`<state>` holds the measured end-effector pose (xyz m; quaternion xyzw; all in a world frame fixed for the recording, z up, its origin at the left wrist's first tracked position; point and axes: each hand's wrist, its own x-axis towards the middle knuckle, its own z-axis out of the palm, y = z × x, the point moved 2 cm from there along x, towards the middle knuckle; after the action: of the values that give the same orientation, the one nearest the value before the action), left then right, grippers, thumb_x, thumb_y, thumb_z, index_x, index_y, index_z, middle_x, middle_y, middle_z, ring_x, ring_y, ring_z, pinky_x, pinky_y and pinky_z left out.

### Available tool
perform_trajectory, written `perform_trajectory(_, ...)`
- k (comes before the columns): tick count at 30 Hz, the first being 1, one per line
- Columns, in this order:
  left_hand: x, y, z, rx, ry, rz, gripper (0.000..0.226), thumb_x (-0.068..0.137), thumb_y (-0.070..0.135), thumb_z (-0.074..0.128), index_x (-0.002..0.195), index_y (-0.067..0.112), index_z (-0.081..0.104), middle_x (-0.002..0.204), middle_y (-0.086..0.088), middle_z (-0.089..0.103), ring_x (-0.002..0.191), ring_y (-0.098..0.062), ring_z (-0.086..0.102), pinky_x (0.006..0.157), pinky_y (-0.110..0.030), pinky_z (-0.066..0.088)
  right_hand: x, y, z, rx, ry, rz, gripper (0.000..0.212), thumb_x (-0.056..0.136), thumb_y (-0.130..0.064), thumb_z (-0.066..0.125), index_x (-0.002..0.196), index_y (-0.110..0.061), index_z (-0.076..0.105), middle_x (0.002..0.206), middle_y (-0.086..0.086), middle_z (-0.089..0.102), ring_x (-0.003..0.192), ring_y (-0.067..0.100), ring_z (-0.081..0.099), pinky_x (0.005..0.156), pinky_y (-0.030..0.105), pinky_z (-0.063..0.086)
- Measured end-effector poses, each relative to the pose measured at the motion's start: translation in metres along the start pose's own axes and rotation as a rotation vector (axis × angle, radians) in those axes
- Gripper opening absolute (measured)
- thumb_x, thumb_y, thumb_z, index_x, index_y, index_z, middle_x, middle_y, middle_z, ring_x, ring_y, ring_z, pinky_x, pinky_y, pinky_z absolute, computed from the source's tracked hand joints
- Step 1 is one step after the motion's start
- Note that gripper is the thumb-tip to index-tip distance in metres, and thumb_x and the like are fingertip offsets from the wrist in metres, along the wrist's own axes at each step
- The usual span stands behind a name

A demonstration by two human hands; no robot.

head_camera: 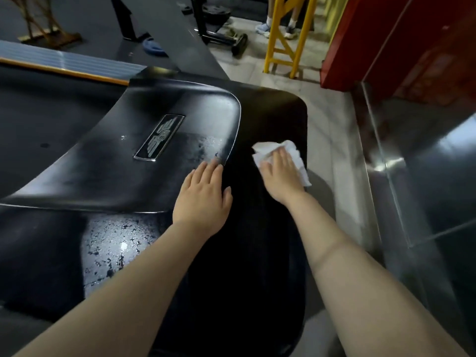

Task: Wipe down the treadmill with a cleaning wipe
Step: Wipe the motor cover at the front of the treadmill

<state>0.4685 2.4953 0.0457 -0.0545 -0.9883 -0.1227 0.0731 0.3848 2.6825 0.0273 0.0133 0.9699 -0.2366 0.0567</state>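
Our right hand [279,173] presses a crumpled white wipe [268,148] on the shiny black treadmill cover [103,155], fingers [284,157] maybe straight, blurry. Our left hand [203,194] lies flat beside.

Up top, a yellow frame [286,47] stands on the pale tiled floor [332,140], and just behind it a person's feet in white socks: a light blue shoe [263,28] and a darker shoe [290,32]. To the right rises a red panel [360,42], with a shiny glass panel [425,176] below it. Over on the dark mat [90,21] lies a blue weight plate [154,47], and there's a wooden stand [46,27] far left. Black plates [216,11] sit near the top edge.
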Motion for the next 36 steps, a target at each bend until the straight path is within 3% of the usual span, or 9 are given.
perform_trajectory(9, -0.002, 0.005, -0.003, -0.016, -0.016, -0.051, 0.062, 0.096, 0.039, 0.028, 0.151, 0.01, 0.034, 0.158, -0.007, 0.032, 0.147, -0.022, 0.027, 0.119, -0.036, 0.022, -0.045, 0.038, 0.015, 0.123, 0.073, 0.306, 0.062, 0.104, -0.035, 0.017, 0.152, 0.004, 0.014, 0.161, 0.019, 0.01, 0.149, 0.028, 0.008, 0.122, 0.042, 0.009)
perform_trajectory(12, -0.001, 0.004, -0.003, 0.004, -0.019, -0.034, 0.069, 0.09, 0.04, 0.02, 0.15, 0.009, 0.036, 0.157, -0.009, 0.035, 0.146, -0.024, 0.03, 0.118, -0.037, 0.025, -0.021, 0.004, 0.006, -0.027, -0.005, 0.1, 0.062, 0.106, -0.036, 0.015, 0.154, 0.0, 0.0, 0.163, 0.013, -0.008, 0.151, 0.022, -0.007, 0.123, 0.037, -0.002)
perform_trajectory(17, -0.002, 0.004, -0.003, -0.001, -0.039, -0.043, 0.07, 0.085, 0.033, 0.029, 0.15, 0.008, 0.036, 0.157, -0.009, 0.035, 0.147, -0.023, 0.029, 0.119, -0.036, 0.022, 0.007, -0.061, 0.008, -0.184, -0.05, -0.276, 0.062, 0.105, -0.037, 0.021, 0.155, -0.005, 0.005, 0.164, 0.007, -0.004, 0.151, 0.018, -0.007, 0.122, 0.033, -0.006)
perform_trajectory(21, 0.0, 0.006, -0.006, -0.008, -0.082, -0.052, 0.066, 0.089, 0.03, 0.034, 0.151, 0.008, 0.033, 0.158, -0.009, 0.032, 0.148, -0.023, 0.026, 0.12, -0.037, 0.02, -0.006, -0.043, 0.014, 0.023, 0.053, 0.041, 0.064, 0.104, -0.039, 0.022, 0.156, -0.009, 0.003, 0.164, 0.005, -0.004, 0.151, 0.018, -0.005, 0.123, 0.036, -0.002)
perform_trajectory(24, 0.001, 0.005, -0.008, -0.025, -0.119, -0.061, 0.064, 0.092, 0.024, 0.04, 0.153, 0.008, 0.028, 0.16, -0.009, 0.027, 0.149, -0.023, 0.021, 0.122, -0.037, 0.018, -0.041, -0.021, 0.022, 0.147, 0.18, 0.189, 0.059, 0.104, -0.034, 0.026, 0.155, -0.006, 0.015, 0.164, 0.008, 0.01, 0.151, 0.02, 0.005, 0.123, 0.034, 0.003)
perform_trajectory(27, 0.001, 0.006, -0.009, -0.035, -0.143, -0.07, 0.064, 0.092, 0.022, 0.04, 0.153, 0.007, 0.025, 0.161, -0.009, 0.024, 0.15, -0.023, 0.018, 0.123, -0.038, 0.016, -0.08, -0.009, 0.025, 0.249, 0.262, 0.102, 0.042, 0.102, -0.021, 0.034, 0.138, -0.002, 0.046, 0.148, 0.012, 0.043, 0.139, 0.024, 0.035, 0.116, 0.04, 0.027)
perform_trajectory(30, 0.0, 0.009, -0.014, -0.026, -0.2, -0.088, 0.065, 0.094, 0.023, 0.037, 0.155, 0.008, 0.021, 0.163, -0.008, 0.02, 0.151, -0.023, 0.014, 0.123, -0.039, 0.013, -0.119, 0.005, 0.02, 0.3, 0.185, 0.098, 0.029, 0.101, -0.013, 0.035, 0.119, -0.002, 0.055, 0.135, 0.009, 0.05, 0.128, 0.021, 0.044, 0.108, 0.039, 0.037)
perform_trajectory(33, -0.001, 0.014, -0.028, 0.024, -0.315, -0.108, 0.066, 0.096, 0.023, 0.037, 0.157, 0.009, 0.014, 0.164, -0.007, 0.013, 0.151, -0.022, 0.01, 0.123, -0.04, 0.01, -0.162, 0.017, 0.007, 0.322, 0.082, 0.091, 0.037, 0.101, -0.007, 0.041, 0.135, 0.002, 0.049, 0.145, 0.017, 0.045, 0.136, 0.028, 0.038, 0.113, 0.031, 0.024)
perform_trajectory(36, -0.014, 0.028, -0.051, 0.081, -0.414, -0.115, 0.066, 0.097, 0.025, 0.039, 0.156, 0.009, 0.014, 0.165, -0.007, 0.01, 0.152, -0.023, 0.008, 0.124, -0.04, 0.007, -0.206, 0.023, -0.019, 0.464, -0.114, 0.244, 0.041, 0.105, -0.013, 0.033, 0.145, -0.015, 0.042, 0.135, 0.002, 0.052, 0.119, 0.012, 0.048, 0.093, 0.019, 0.034)
